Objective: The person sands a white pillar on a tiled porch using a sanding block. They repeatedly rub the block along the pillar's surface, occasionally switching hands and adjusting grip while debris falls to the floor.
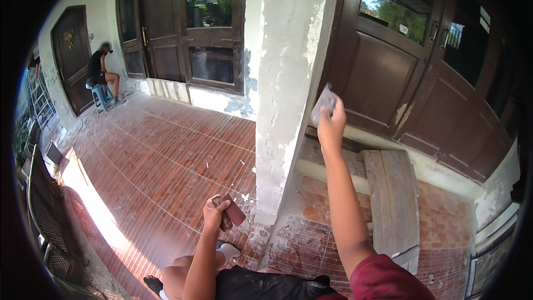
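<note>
My right hand (pixel 331 121) is raised with its fingers closed on a dusty grey piece of sandpaper (pixel 323 105), slightly blurred. The paper is at the right edge of a white column (pixel 283 78) whose paint is cracked and flaking; whether it touches the surface I cannot tell. Lower down, in front of my body, my left hand (pixel 212 211) grips a folded reddish-brown sheet of sandpaper (pixel 234 211). A darker, mottled brown part shows below the fingers. That hand is apart from the column.
Dark wooden doors (pixel 383 78) stand right of the column. Below them lies a worn wooden plank (pixel 391 200). Paint flakes and dust are scattered over the red tiled floor (pixel 166 155). A person (pixel 100 69) sits on a blue stool (pixel 100 97) at the far left, near a ladder (pixel 41 100).
</note>
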Demonstrator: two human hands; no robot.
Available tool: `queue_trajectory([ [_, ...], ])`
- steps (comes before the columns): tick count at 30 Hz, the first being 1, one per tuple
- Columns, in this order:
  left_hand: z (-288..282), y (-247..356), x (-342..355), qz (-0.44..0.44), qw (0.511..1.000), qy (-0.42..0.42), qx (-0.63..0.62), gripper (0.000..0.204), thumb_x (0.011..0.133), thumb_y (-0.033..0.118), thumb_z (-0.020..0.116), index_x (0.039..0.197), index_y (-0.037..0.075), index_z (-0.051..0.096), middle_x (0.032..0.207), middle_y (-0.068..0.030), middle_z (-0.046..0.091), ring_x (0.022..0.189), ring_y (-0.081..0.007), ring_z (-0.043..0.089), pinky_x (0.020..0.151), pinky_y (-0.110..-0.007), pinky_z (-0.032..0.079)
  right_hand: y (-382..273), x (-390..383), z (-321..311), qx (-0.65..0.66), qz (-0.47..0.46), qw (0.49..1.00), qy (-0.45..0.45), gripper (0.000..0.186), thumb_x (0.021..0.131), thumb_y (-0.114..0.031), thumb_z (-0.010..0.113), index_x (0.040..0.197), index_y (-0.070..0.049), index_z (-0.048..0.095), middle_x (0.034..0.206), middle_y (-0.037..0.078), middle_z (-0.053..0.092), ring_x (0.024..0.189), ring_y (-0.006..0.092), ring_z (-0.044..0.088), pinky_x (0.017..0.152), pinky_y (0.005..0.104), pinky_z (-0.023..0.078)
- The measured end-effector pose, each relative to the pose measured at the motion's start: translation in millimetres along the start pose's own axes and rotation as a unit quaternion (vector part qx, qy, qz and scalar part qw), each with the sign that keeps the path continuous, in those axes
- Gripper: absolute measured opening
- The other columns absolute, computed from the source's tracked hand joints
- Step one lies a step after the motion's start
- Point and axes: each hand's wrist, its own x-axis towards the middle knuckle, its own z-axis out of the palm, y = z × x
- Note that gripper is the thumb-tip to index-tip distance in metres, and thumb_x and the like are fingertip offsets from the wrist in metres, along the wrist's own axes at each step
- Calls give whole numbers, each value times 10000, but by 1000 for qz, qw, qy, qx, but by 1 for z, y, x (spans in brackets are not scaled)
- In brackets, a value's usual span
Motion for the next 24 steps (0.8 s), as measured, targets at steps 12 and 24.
queue_trajectory([
  [12,0,5,0,-8,1000,-16,15,470,765,61,741,1172,0,514,915,-71,633,770,-153,621,668,-287,516,-9,15,39,-133,-143,980,-28,457,871,58,448,1315,-45,478,1119,275,611,1056,409,594,874,414,467],
  [24,1,-10,11,18,998,-15,53,479,749,75,752,1171,-28,549,933,-71,634,796,-150,608,712,-294,500,18,3,42,-125,-231,965,19,484,834,101,435,1299,-24,482,944,293,631,884,421,631,779,457,478],
])
